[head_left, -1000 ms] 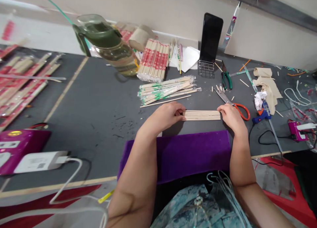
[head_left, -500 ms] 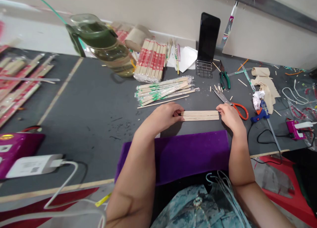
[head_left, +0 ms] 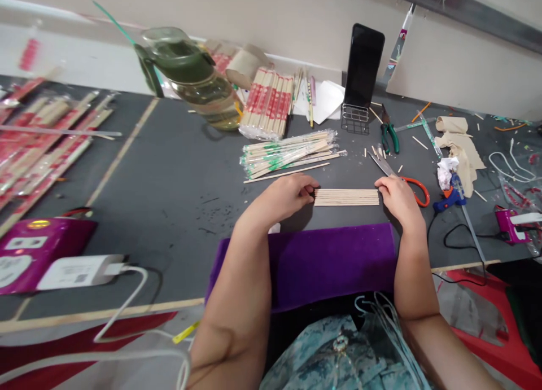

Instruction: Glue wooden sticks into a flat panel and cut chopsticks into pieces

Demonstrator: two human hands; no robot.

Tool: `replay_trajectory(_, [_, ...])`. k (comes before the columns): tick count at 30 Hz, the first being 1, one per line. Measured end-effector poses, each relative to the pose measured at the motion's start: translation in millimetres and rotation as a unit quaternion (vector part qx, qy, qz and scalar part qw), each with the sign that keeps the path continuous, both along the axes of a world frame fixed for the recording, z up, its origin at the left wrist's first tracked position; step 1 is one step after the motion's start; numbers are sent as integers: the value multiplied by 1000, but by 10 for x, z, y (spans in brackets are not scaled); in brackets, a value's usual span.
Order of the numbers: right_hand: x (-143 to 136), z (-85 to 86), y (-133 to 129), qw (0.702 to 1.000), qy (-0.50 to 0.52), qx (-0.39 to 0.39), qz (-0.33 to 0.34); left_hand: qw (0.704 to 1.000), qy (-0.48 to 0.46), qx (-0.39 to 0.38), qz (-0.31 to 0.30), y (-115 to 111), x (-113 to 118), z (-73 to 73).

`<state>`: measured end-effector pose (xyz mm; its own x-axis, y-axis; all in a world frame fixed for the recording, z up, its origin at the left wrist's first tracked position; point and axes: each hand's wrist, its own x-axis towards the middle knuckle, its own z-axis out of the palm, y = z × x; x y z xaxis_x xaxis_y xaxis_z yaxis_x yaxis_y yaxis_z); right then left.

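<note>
A flat row of several cut wooden sticks (head_left: 346, 197), lying side by side, spans the space between my hands on the grey table. My left hand (head_left: 294, 192) has its fingers curled in at the row's left end. At the opposite end, my right hand (head_left: 396, 195) is bent with thumb and fingertips against the stick ends. Just behind the right hand lie scissors with orange handles (head_left: 417, 191), partly covered by it. A single loose stick (head_left: 288, 172) and a bundle of wrapped chopsticks (head_left: 292, 151) with green print lie beyond my left hand.
A purple cloth (head_left: 330, 266) lies along the table's front. Behind are a green-lidded jug (head_left: 199, 91), red-printed chopstick packs (head_left: 267, 102) and a phone (head_left: 364, 68) on a wire stand. Green pliers (head_left: 388, 131) and a blue glue gun (head_left: 453, 197) lie right; a purple power strip (head_left: 51, 249) sits left.
The view has shifted slightly, so everything appears a little further right. Both hands stay at the ends of the stick row, with only slight finger movement.
</note>
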<state>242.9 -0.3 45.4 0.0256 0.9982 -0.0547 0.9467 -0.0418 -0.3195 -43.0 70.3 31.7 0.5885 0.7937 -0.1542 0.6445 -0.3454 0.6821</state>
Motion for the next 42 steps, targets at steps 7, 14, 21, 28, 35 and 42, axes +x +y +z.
replay_trajectory(7, [-19, -20, 8, 1000, 3, -14, 8, 1000, -2, 6, 12, -12, -1, 8])
replay_trajectory(14, [-25, -5, 14, 1000, -7, -26, 6, 1000, -9, 2, 6, -11, 13, 0])
replay_trajectory(21, [-28, -12, 15, 1000, 4, -23, 3, 1000, -4, 13, 1, -11, 1, -10])
replay_trajectory(28, [-26, 3, 20, 999, 16, -32, -10, 1000, -6, 5, 4, 5, 7, -24])
replay_trajectory(35, [-13, 3, 17, 999, 12, -34, -9, 1000, -1, 2, 11, 4, 6, -20])
replay_trajectory(42, [0, -15, 14, 1000, 10, -25, -7, 998, 35, 31, 30, 14, -32, -36])
